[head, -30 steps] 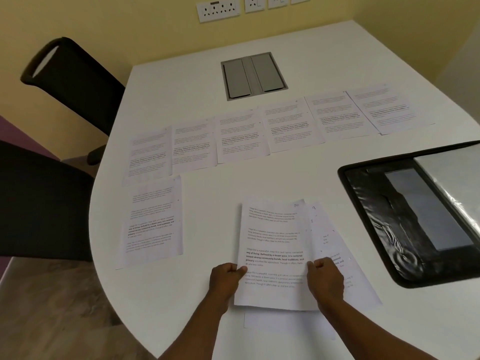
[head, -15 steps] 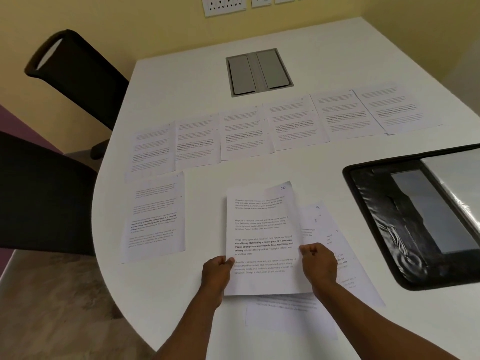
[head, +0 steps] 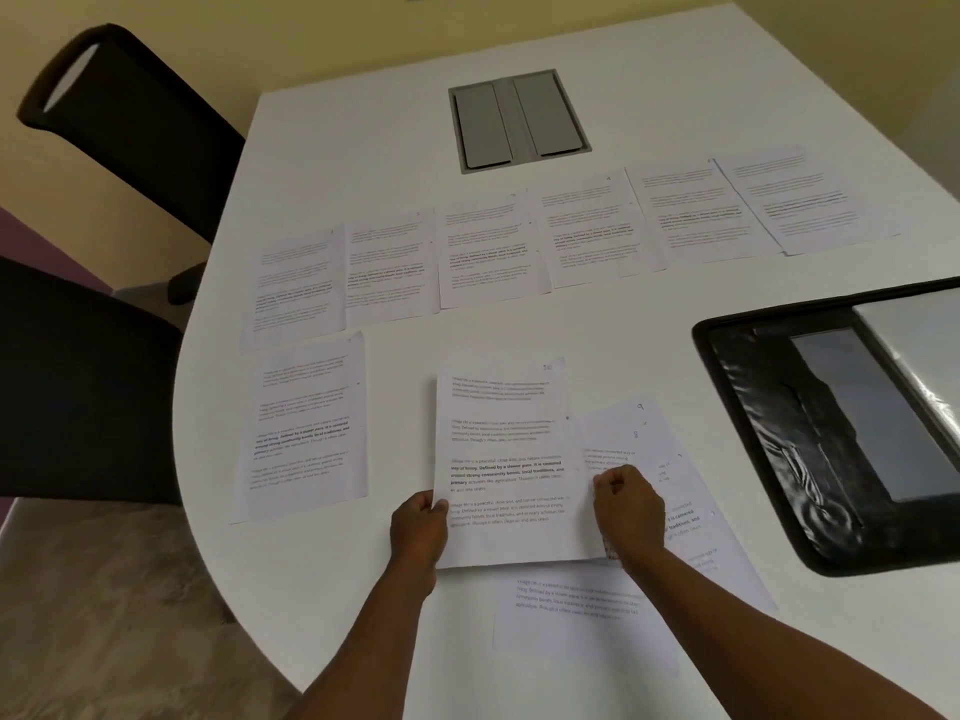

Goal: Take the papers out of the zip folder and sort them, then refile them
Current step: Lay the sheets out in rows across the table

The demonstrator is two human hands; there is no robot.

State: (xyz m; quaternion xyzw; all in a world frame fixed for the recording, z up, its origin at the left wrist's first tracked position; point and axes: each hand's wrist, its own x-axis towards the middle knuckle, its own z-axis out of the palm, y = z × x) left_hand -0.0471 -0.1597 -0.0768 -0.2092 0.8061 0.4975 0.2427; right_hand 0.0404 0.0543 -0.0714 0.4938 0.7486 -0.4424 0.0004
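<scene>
Spanning frame, white table [head: 649,314] carries all; zip folder [head: 810,433] lies open at 3 o'clock, right part cut off by frame edge; row of six sheets [head: 545,236] runs 10 to 2 o'clock, seventh sheet [head: 304,428] at 9 o'clock; held sheet [head: 501,459] at centre, long axis toward 12, text upright to viewer, loose pile [head: 675,491] partly hidden beneath; left hand [head: 418,527] pinches lower left edge, right hand [head: 628,506] fingers curled, clamped on right edge; print too blurred to read
</scene>
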